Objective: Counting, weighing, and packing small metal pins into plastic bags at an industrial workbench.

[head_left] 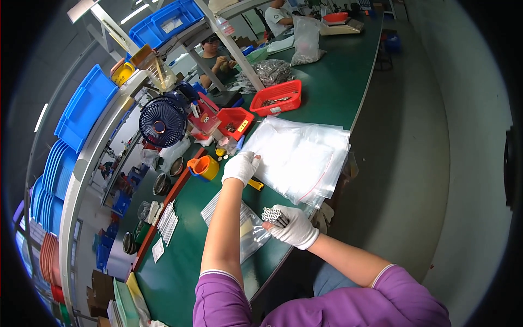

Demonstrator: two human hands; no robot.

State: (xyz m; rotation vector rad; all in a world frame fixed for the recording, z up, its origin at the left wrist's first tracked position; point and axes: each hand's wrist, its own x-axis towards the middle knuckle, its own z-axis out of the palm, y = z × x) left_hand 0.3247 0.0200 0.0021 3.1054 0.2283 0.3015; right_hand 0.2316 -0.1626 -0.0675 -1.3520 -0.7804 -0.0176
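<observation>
My right hand (295,228), in a white glove, is closed around a bundle of thin metal tubes (275,216) with their open ends toward the upper left. My left hand (240,167), also gloved, is at the left edge of a stack of clear plastic bags (297,155). Its fingers look drawn together there, and what lies between them is hidden. Under and between my forearms lies a clear bag (253,235) with rows of thin rods (212,209) beside it. A yellow-handled tool (255,185) rests beside my left wrist.
An orange cup (206,167) and a dark fan (162,122) stand left of my left hand. Red bins (277,98) with small parts sit beyond the bags. White rods (168,223) lie by the red divider (169,212). Across the green table (340,82) sits another person (217,61).
</observation>
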